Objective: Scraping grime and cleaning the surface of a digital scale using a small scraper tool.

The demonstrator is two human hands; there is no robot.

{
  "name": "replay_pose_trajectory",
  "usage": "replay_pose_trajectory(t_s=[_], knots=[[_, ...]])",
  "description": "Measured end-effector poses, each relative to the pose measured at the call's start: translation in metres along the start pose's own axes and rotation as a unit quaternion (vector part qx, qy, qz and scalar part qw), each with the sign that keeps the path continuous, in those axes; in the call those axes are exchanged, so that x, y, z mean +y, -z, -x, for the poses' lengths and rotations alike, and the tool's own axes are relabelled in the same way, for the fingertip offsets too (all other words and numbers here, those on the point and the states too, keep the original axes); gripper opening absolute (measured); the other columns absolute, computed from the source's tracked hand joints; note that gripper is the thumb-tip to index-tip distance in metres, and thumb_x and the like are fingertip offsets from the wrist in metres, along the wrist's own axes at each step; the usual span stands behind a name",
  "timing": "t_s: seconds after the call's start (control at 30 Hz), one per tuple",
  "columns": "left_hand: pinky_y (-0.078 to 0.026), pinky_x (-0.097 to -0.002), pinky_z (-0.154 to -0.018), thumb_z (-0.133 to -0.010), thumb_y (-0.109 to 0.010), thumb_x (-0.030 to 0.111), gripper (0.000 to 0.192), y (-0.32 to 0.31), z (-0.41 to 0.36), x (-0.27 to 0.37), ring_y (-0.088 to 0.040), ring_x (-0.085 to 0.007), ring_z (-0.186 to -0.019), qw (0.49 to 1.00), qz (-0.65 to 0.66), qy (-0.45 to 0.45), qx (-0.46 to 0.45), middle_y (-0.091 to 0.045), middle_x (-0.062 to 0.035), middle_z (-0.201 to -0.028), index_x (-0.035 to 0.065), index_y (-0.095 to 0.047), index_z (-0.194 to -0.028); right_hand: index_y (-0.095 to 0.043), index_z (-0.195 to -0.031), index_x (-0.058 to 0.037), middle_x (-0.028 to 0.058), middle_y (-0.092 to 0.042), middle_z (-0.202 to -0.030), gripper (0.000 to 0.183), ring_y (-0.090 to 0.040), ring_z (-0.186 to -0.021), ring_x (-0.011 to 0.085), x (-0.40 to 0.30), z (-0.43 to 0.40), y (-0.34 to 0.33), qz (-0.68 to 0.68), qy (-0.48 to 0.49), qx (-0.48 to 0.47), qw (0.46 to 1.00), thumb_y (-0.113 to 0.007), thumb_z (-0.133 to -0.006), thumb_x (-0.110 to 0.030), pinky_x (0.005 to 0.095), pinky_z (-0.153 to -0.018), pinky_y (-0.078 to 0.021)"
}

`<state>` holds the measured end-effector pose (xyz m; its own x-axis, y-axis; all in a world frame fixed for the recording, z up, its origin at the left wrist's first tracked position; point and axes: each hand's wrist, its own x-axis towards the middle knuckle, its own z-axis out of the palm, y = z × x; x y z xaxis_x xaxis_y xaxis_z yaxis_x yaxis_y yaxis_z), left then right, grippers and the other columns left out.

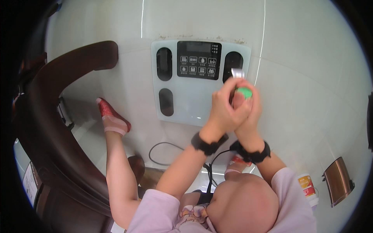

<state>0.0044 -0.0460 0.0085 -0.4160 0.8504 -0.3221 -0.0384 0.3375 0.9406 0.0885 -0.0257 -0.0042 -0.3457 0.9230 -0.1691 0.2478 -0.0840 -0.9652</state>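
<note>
Both hands close around a green-handled tool [245, 92] with a flat metal end [238, 73] that points away from me. My left hand [220, 109] wraps it from the left, and my right hand [254, 112] presses in from the right. Fingers hide most of the handle, and blur leaves the tool's exact kind unclear. Beneath and beyond the hands lies a white glass body scale [186, 100] with a black display panel [199, 60] and dark oval pads. My hands and the tool cover its right side. Whether the metal end touches the scale, I cannot tell.
Small brown crumbs [218, 38] line the scale's far edge on the glossy tiled floor [303, 78]. A dark chair armrest [52, 96] curves along the left. Black cables [163, 143] hang near my wrists. A labelled white tub [306, 186] and a copper-coloured panel [338, 182] stand at right.
</note>
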Motion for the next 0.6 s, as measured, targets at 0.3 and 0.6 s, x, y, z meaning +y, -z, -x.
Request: replay_pose_trajectory(t_s=[0.3, 0.6], knots=[[-0.044, -0.0267, -0.068, -0.07, -0.055, 0.015, 0.036, 0.003, -0.022, -0.004, -0.052, -0.014, -0.076, 1.0, 0.025, -0.009, -0.009, -0.056, -0.0093, -0.086, -0.0037, -0.053, -0.101, -0.05, -0.106, -0.0055, 0.0111, -0.06, -0.081, 0.024, -0.059, -0.069, 0.0188, 0.011, -0.017, -0.014, -0.025, 0.003, 0.031, 0.999, -0.051, -0.085, -0.016, 0.0281, -0.062, -0.046], [-0.043, -0.0239, -0.06, -0.071, -0.057, 0.015, 0.035, 0.002, -0.056, 0.012, -0.051, -0.0103, -0.066, 0.999, -0.002, -0.046, 0.026, -0.057, -0.0048, -0.075, -0.0028, -0.054, -0.101, -0.051, -0.105, -0.0052, 0.0072, -0.056, -0.062, 0.022, -0.055, -0.056, 0.0147, -0.001, -0.063, -0.014, -0.017, 0.078, 0.037, 0.996, -0.05, -0.085, -0.015, 0.0259, -0.052, -0.0426]])
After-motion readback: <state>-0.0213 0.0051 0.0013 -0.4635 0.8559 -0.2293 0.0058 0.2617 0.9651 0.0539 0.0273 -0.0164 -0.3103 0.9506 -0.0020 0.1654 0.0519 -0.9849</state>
